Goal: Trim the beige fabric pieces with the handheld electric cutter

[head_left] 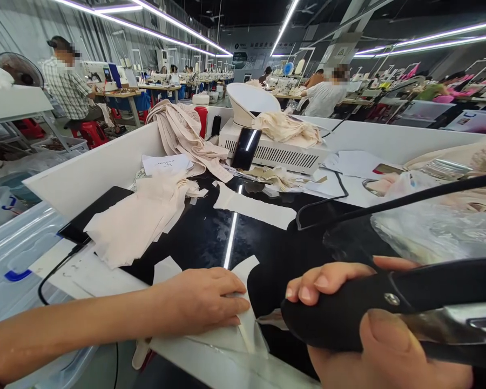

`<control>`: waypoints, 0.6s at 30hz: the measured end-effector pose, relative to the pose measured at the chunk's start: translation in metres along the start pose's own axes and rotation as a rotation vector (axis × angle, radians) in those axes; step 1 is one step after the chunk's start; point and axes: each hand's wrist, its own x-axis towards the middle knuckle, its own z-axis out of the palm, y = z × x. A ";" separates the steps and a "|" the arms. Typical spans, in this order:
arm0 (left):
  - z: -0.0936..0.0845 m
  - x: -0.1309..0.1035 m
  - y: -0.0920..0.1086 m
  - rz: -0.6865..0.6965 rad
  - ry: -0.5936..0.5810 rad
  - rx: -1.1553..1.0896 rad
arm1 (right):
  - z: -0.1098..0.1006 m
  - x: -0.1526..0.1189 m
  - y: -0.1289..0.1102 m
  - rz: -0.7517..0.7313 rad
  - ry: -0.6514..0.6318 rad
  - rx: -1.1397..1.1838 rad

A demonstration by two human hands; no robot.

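Observation:
My left hand (206, 300) lies on a cream fabric piece (249, 319) at the near edge of the glossy black work surface (210, 237). Its fingers stretch out and press the cloth down. In the right foreground, my right hand (372, 346) is wrapped round a black-handled tool (336, 313) with a screw and a shiny metal lever. A pointed metal tip shows below the tool, beside the fabric; the rest runs out of view. Farther back lies another cream fabric piece (259, 208), flat and apart from both hands.
Left stands a stack of pale fabric pieces (133, 216) near a dark flat panel (95, 213). Behind are a propped phone (246, 148), a white vented box (283, 151) and draped cloth (186, 135). A black cable (409, 200) crosses before a plastic bag (441, 232). Co-workers sit beyond.

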 end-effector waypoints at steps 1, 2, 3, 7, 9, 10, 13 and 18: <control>-0.001 -0.001 0.000 -0.001 0.000 -0.007 | 0.000 -0.001 0.000 -0.001 -0.001 -0.002; -0.002 -0.001 0.000 0.001 -0.003 -0.017 | -0.001 -0.001 0.000 -0.001 -0.001 -0.003; -0.003 -0.001 0.000 0.004 -0.003 -0.030 | -0.001 -0.001 0.001 0.001 -0.001 -0.003; -0.006 -0.002 0.002 0.009 -0.025 -0.069 | -0.002 -0.001 0.002 0.010 0.008 0.020; -0.006 -0.002 0.004 -0.002 -0.034 -0.067 | -0.002 0.000 0.002 0.011 0.006 0.025; -0.006 -0.003 0.004 -0.010 -0.040 -0.066 | -0.003 0.000 0.003 0.007 0.002 0.025; -0.006 -0.003 0.006 -0.027 -0.059 -0.072 | -0.004 0.004 0.003 0.004 -0.011 0.025; -0.005 -0.001 0.007 -0.012 -0.046 -0.082 | -0.001 0.011 0.003 0.017 0.007 0.018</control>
